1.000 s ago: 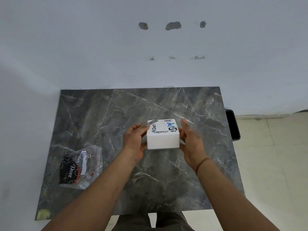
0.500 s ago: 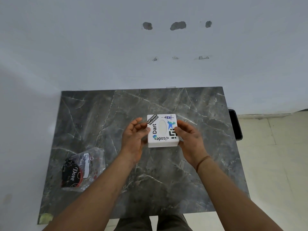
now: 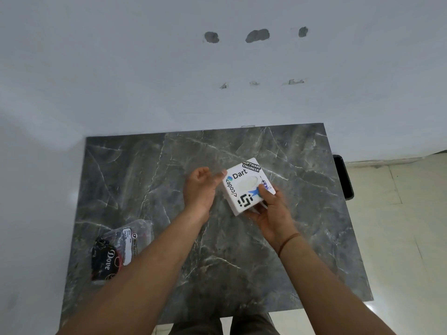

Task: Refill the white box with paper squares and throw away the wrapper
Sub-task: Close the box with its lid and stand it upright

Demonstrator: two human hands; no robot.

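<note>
The white box, covered in stickers and with an oval slot on top, is lifted above the dark marble table and tilted toward me. My right hand grips it from below and the right, thumb on its top face. My left hand is open beside the box's left side, fingertips touching or almost touching its corner. A clear plastic wrapper with a black "Dove" label lies on the table's near left, partly hidden by my left forearm.
A black bin stands on the floor just past the table's right edge. A white wall runs behind the table, and pale floor tiles lie to the right. My legs show under the table's near edge.
The box has been lifted from the table and turned clockwise, now held mainly by my right hand. My left hand has come off its side and opened.
</note>
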